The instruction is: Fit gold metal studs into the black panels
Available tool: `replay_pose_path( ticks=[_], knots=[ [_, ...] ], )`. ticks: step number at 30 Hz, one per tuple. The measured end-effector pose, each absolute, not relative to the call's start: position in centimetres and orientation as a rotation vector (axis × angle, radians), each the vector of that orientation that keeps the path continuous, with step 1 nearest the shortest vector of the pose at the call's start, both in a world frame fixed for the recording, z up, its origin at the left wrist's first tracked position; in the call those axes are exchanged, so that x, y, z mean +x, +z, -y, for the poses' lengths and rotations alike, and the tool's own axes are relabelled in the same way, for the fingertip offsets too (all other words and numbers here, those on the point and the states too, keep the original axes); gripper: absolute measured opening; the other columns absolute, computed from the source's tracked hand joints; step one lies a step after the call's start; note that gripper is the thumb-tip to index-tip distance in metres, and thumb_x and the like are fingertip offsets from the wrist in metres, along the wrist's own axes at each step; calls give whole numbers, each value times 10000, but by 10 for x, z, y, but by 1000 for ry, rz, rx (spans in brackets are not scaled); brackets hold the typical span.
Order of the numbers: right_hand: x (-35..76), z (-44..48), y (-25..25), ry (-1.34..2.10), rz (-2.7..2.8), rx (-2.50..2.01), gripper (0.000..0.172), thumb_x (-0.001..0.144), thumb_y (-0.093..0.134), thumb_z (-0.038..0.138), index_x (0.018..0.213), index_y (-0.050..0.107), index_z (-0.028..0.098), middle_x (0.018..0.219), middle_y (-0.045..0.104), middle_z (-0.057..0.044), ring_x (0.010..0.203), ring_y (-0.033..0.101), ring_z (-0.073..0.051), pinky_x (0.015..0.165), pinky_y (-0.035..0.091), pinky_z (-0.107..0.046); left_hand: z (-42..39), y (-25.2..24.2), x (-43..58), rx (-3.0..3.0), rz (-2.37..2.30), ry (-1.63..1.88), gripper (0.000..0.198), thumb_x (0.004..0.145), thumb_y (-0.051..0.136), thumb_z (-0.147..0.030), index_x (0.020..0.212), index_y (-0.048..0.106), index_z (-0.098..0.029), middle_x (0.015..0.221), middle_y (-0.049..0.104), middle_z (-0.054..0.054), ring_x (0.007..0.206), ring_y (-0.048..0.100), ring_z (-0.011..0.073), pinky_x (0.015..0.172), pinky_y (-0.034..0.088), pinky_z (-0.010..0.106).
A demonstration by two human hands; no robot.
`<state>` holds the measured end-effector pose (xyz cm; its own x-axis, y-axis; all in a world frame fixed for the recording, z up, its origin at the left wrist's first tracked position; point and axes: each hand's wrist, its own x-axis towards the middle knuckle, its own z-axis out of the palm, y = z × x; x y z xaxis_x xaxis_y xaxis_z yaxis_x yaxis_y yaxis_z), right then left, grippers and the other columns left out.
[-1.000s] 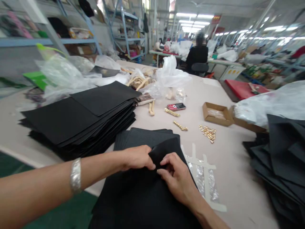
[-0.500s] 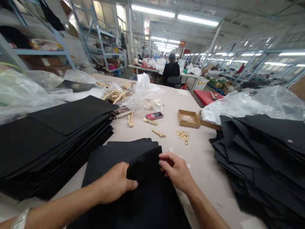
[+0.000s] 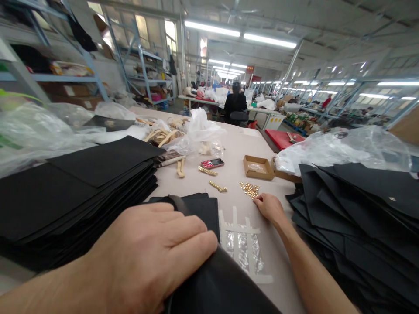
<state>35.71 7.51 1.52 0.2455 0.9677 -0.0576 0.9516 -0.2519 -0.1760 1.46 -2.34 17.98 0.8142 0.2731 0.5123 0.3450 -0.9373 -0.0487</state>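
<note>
My left hand (image 3: 157, 248) is large in the foreground, its fingers wrapped over the edge of a black sheet (image 3: 225, 283) that bends up toward me. Under it lies a stack of black sheets (image 3: 209, 211), partly hidden by the hand. Farther right, my right hand (image 3: 270, 207) has its fingertips pinched together at the near edge of a pile of small gold metal pieces (image 3: 249, 189). Whatever is between those fingertips is too small to make out. Two short rows of gold pieces (image 3: 218, 186) lie left of the pile.
Tall stacks of black sheets stand at left (image 3: 98, 174) and right (image 3: 360, 209). A red phone (image 3: 212, 162) and a cardboard box (image 3: 258, 175) lie beyond the gold pieces. Taped clear plastic (image 3: 242, 250) is on the table. A person (image 3: 235, 102) sits farther back.
My right hand has left the black sheet's edge and reached forward and right to the gold pile. My left hand has come closer, raising the sheet's edge; the taped plastic is now uncovered.
</note>
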Motion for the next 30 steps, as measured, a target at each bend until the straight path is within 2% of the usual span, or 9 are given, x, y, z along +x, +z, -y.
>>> replay_pose_path(
  ticks=[5, 13, 20, 25, 28, 30],
  knots=[
    [363, -79, 19, 196, 1947, -2507, 245, 904, 525, 317, 1091, 573, 166, 1109, 588, -73, 942, 592, -184, 811, 498, -379, 37, 146, 26, -2852, 358, -780, 360, 932, 254, -114, 920, 613, -133, 808, 667, 47, 566, 518, 128, 541, 345, 293],
    [361, -88, 28, 131, 2121, -2614, 258, 890, 551, 310, 1081, 574, 137, 1076, 598, -77, 922, 602, -186, 793, 505, -374, 51, 68, 13, -2861, 394, -863, 168, 857, 469, -128, 924, 622, -108, 883, 677, 79, 535, 467, 128, 486, 276, 304],
    [348, -90, 20, 77, 2156, -2595, 253, 875, 562, 313, 1017, 607, 109, 1035, 627, -98, 943, 604, -205, 833, 476, -401, 56, 57, 0, -2817, 442, -925, 134, 795, 589, -163, 916, 632, -127, 943, 692, 54, 525, 450, 117, 470, 296, 304],
    [360, -86, 25, 78, 1994, -2529, 218, 754, 551, 200, 876, 690, 85, 911, 674, -216, 942, 620, -348, 786, 452, -420, 57, 55, -4, -2819, 436, -933, 138, 792, 596, -184, 914, 642, -136, 969, 690, 50, 528, 452, 114, 463, 297, 305],
    [367, -81, 29, 153, 1889, -2431, 250, 694, 551, 195, 877, 699, 109, 875, 691, -190, 945, 619, -353, 801, 444, -415, 58, 57, -3, -2831, 428, -901, 134, 794, 595, -192, 905, 645, -137, 960, 691, 44, 517, 438, 112, 454, 282, 308],
    [363, -73, 34, 252, 1833, -2307, 270, 704, 554, 222, 912, 691, 119, 858, 698, -159, 913, 631, -316, 796, 458, -397, 58, 58, -3, -2827, 429, -906, 123, 793, 592, -189, 889, 647, -137, 932, 694, 40, 512, 433, 113, 451, 275, 310]
  ],
)
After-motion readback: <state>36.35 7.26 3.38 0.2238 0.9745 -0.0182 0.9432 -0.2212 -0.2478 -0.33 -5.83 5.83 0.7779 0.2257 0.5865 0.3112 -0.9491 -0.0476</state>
